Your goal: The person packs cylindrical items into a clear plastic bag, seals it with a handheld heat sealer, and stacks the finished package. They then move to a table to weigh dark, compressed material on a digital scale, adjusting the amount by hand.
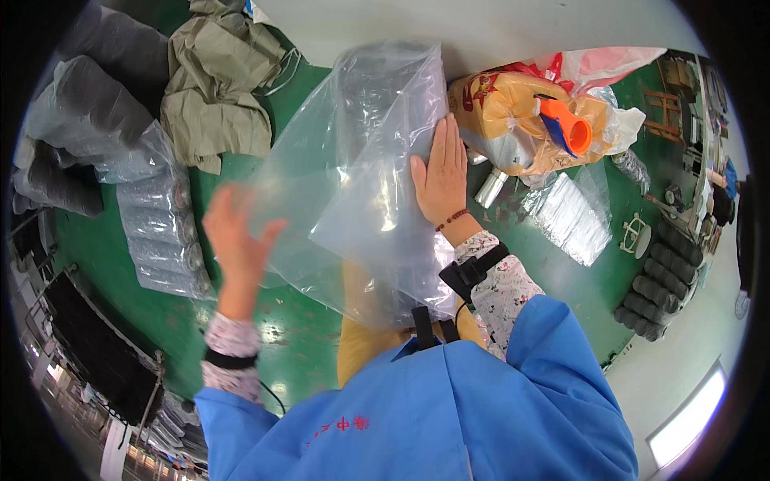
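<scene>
Clear plastic film [361, 172] is spread between the two grips. Right grip [443, 178] is laid flat on the film's right border, fingers extended, no pinch seen. Left grip [239, 240], blurred, is held with thumb and fingers apart near the left edge; contact cannot be told. Film is judged light, limp, slippery; best grasped by doubled edges.

Looks like a large, clear, glossy plastic sheet [345, 200]; lies creased, partly layered, flaring leftward, partly covering yellow trousers [357, 353].
</scene>
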Action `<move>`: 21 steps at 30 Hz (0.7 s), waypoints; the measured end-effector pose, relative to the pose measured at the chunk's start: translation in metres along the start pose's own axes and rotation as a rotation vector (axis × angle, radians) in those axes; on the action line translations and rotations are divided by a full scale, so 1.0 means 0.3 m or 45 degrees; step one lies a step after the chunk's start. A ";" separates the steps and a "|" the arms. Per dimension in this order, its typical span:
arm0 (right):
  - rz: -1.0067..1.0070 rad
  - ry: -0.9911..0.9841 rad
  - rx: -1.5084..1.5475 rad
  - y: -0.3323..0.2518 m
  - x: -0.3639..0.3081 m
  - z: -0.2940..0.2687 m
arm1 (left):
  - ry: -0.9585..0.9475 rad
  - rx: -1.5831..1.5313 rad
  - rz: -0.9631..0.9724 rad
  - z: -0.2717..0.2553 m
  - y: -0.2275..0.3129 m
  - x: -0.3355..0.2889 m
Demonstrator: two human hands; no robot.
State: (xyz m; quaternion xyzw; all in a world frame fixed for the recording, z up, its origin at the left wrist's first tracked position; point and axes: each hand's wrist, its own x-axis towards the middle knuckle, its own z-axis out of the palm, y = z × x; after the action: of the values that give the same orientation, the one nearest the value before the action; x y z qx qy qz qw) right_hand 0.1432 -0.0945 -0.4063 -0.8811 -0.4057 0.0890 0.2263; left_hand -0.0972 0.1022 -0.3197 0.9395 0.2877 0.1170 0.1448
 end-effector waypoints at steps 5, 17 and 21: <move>-0.159 0.028 -0.154 -0.109 0.160 -0.001 | -1.026 -0.890 -0.845 0.001 -0.336 -0.044; -0.517 0.042 -0.286 -0.312 0.382 0.149 | -0.533 -0.379 -0.274 -0.536 0.267 -0.035; -0.422 0.063 -0.148 -0.340 0.395 0.142 | -0.397 -0.682 -0.253 -0.479 0.283 -0.072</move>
State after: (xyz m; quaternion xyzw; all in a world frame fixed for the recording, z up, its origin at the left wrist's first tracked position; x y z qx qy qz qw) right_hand 0.1375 0.0667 -0.3926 -0.8156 -0.5442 0.0052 0.1964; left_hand -0.1150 0.0518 -0.1602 0.8419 0.3112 0.0286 0.4399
